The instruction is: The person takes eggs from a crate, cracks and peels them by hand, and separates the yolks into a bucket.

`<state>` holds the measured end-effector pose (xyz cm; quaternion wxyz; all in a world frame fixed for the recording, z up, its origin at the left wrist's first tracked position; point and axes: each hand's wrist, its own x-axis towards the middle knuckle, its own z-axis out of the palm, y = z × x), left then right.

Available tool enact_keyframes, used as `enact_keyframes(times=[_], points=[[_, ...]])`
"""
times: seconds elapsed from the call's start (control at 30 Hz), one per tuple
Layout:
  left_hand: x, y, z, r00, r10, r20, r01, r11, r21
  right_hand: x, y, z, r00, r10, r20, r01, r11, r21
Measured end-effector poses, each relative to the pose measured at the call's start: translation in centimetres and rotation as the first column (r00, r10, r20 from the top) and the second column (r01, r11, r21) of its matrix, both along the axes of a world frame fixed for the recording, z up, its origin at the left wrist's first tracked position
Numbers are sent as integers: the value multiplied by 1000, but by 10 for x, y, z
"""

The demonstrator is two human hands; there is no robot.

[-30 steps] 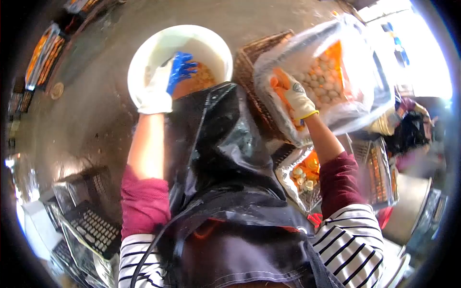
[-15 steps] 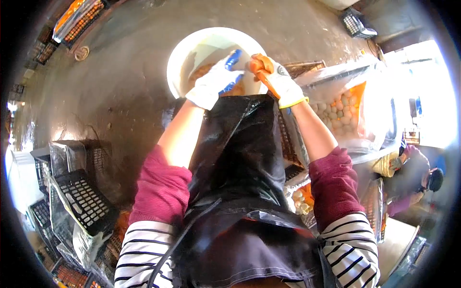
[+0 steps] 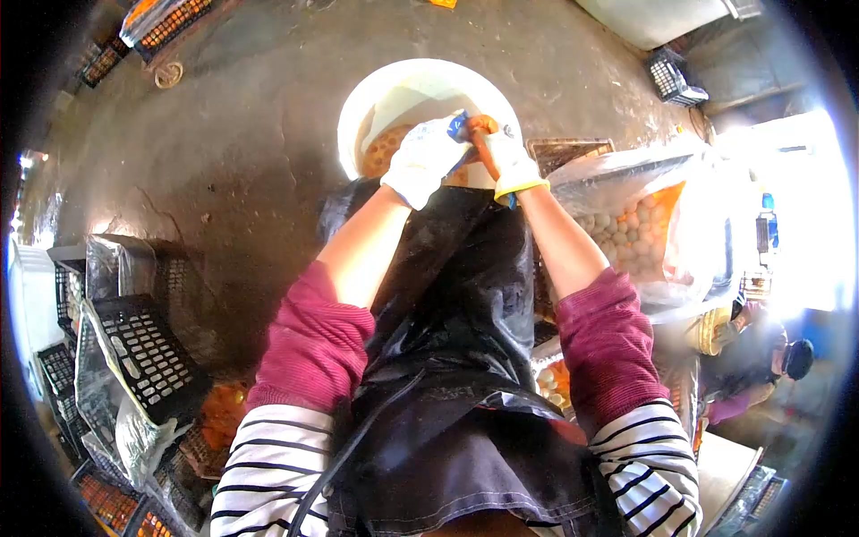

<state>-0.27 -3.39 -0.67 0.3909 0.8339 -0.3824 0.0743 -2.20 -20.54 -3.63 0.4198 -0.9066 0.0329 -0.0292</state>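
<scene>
Over a large white basin (image 3: 356, 106) my two gloved hands come together. My left hand (image 3: 425, 163), in a white glove with blue fingertips, has its fingers closed, meeting the other hand. My right hand (image 3: 503, 154), in a white glove with orange fingers and a yellow cuff, is also closed, with its fingertips against the left ones. Whatever lies between the fingers is hidden. Down in the basin are round orange shapes in a brownish mass (image 3: 385, 148), partly covered by my left hand. A black apron (image 3: 447, 295) hangs over my front and reaches the basin's near edge.
To the right stands a plastic-lined container of pale egg-like balls (image 3: 617, 237), beside a brown crate (image 3: 568, 152). Black crates (image 3: 148, 353) are stacked on the left. Another person (image 3: 752, 358) works at the far right. Wet concrete floor (image 3: 259, 143) surrounds the basin.
My hands have drawn together: the left fingers, spread apart before, now meet the right ones. The view has shifted slightly, so the basin appears further right.
</scene>
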Motion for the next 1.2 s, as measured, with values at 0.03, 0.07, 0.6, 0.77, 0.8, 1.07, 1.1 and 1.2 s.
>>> enact_keyframes(times=[0.03,0.07,0.6,0.77,0.8,1.07,1.1,1.2], points=[[1,1,-5,999,9,52,-5,997,-71,0,-4,-13,999,-45,-5,45,990,133],[3,0,-15,994,22,104,-7,990,-141,7,-17,-37,1000,5,5,-7,911,413],[11,3,2,803,-98,-588,-179,901,-395,-19,37,71,982,44,-186,106,681,724],[13,-12,-17,602,-270,-751,-290,803,-521,-9,30,48,987,-72,-146,156,681,716],[18,-19,-24,695,-153,-702,-262,856,-445,-2,21,28,993,-85,-86,121,729,674],[4,-9,44,486,-309,-817,-339,795,-503,3,23,26,982,-136,-131,189,685,703],[10,-10,32,546,-301,-782,-334,778,-532,-9,34,54,963,-117,-244,268,545,794],[25,-5,6,404,-434,-805,-460,665,-589,-31,39,95,986,58,-158,143,201,969]])
